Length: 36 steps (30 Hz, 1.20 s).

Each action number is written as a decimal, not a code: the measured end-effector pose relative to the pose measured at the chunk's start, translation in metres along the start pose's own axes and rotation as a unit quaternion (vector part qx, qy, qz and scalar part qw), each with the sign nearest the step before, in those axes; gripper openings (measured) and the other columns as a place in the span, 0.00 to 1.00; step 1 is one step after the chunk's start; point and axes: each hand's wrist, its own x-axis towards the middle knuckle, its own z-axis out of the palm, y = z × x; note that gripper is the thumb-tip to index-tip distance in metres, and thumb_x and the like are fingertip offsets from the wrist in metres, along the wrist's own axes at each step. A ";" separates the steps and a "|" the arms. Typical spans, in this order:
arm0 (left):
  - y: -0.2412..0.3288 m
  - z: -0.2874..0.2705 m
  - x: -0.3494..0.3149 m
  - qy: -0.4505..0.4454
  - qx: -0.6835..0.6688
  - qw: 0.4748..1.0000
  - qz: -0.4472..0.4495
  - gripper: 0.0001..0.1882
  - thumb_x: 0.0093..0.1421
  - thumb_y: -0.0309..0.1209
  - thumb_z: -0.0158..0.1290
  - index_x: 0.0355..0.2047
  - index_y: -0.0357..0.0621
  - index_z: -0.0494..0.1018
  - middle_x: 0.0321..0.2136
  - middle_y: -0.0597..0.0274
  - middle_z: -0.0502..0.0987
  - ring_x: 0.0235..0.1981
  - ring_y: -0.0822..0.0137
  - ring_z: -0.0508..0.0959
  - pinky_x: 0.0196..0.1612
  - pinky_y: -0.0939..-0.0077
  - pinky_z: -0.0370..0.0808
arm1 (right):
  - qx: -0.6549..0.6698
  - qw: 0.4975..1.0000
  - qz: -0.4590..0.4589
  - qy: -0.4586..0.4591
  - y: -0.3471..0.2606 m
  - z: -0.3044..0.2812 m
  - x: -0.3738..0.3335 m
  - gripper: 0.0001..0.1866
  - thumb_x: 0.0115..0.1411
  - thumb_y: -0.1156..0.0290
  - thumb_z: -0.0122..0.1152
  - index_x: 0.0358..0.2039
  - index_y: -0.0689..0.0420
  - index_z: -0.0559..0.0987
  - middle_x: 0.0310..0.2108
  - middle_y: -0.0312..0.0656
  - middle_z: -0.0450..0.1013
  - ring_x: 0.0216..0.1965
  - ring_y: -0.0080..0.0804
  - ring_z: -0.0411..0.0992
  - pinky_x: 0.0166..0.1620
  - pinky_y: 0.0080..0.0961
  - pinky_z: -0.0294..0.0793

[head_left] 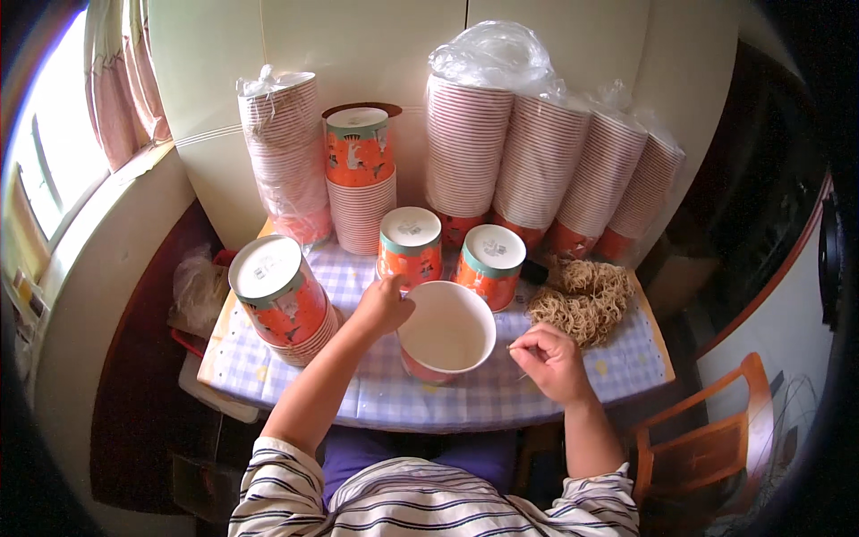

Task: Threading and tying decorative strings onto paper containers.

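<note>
Two upturned tubs (491, 267) close behind open tub (447, 331).

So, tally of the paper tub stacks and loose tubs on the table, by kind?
Bagged stacks: 5
Unbagged stacks: 2
Upside-down tubs outside those stacks: 2
Open tub at the left hand: 1
Total: 10

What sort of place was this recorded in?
Probably a room in a home: a curtain hangs by the window, a checked tablecloth covers the table, and there's a wooden chair.
</note>
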 end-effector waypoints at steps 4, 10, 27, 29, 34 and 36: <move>0.007 -0.012 -0.048 -0.014 -0.101 0.990 -0.099 0.25 0.46 0.28 0.51 0.46 0.32 0.69 0.23 0.47 0.76 0.27 0.57 0.78 0.32 0.68 0.74 | -0.022 0.999 0.009 -0.034 -0.001 0.001 0.023 0.03 0.52 0.75 0.61 0.26 0.61 0.77 0.23 0.40 0.70 0.24 0.26 0.68 0.28 0.22 0.67; 0.006 -0.004 -0.103 -0.007 -0.299 0.943 -0.149 0.22 0.53 0.29 0.51 0.48 0.30 0.67 0.20 0.64 0.71 0.20 0.76 0.71 0.23 0.79 0.69 | 0.046 0.986 -0.003 -0.161 0.014 0.063 0.059 0.05 0.52 0.73 0.61 0.28 0.61 0.78 0.24 0.39 0.74 0.27 0.23 0.71 0.31 0.22 0.70; -0.035 0.005 -0.093 -0.005 -0.319 0.942 -0.102 0.13 0.61 0.32 0.49 0.41 0.35 0.73 0.21 0.67 0.73 0.22 0.79 0.68 0.24 0.83 0.67 | -0.081 0.977 0.024 -0.197 0.038 0.142 0.082 0.08 0.49 0.69 0.55 0.25 0.59 0.79 0.27 0.48 0.75 0.31 0.45 0.75 0.37 0.38 0.73; -0.037 0.005 -0.091 -0.003 -0.313 0.945 -0.092 0.13 0.61 0.32 0.49 0.41 0.34 0.73 0.22 0.65 0.74 0.22 0.78 0.69 0.25 0.82 0.67 | -0.077 0.977 0.038 -0.198 0.036 0.142 0.082 0.08 0.49 0.69 0.55 0.24 0.59 0.79 0.27 0.49 0.75 0.31 0.46 0.75 0.36 0.39 0.73; -0.032 0.000 -0.088 -0.030 -0.297 0.949 -0.105 0.14 0.59 0.31 0.50 0.42 0.33 0.73 0.27 0.60 0.77 0.26 0.75 0.74 0.29 0.79 0.71 | -0.084 0.976 0.039 -0.197 0.037 0.142 0.083 0.08 0.48 0.69 0.55 0.24 0.58 0.79 0.26 0.49 0.75 0.31 0.46 0.75 0.37 0.38 0.73; -0.038 0.001 -0.088 -0.028 -0.283 0.954 -0.094 0.14 0.59 0.31 0.50 0.42 0.33 0.73 0.28 0.59 0.77 0.27 0.74 0.74 0.31 0.79 0.72 | -0.083 0.975 0.037 -0.201 0.037 0.144 0.084 0.08 0.48 0.69 0.55 0.24 0.58 0.79 0.26 0.49 0.75 0.31 0.46 0.75 0.37 0.38 0.73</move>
